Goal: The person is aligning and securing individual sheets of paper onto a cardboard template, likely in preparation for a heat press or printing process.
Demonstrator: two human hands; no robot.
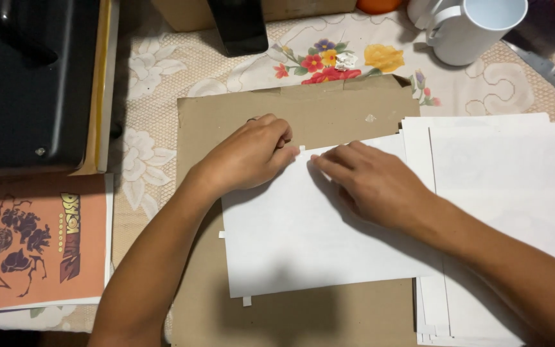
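Seen from above: a left hand [248,154] and right hand [374,183] press curled fingers onto the top edge of a white paper sheet [303,238], gripping nothing. It lies on brown cardboard [290,115] on a floral tabletop [162,71]. They seem to be aligning it; a steady hold comes next.

One head-worn camera looks steeply down on the desk [162,71] from close above. It faces forward over both forearms, away from the wearer.
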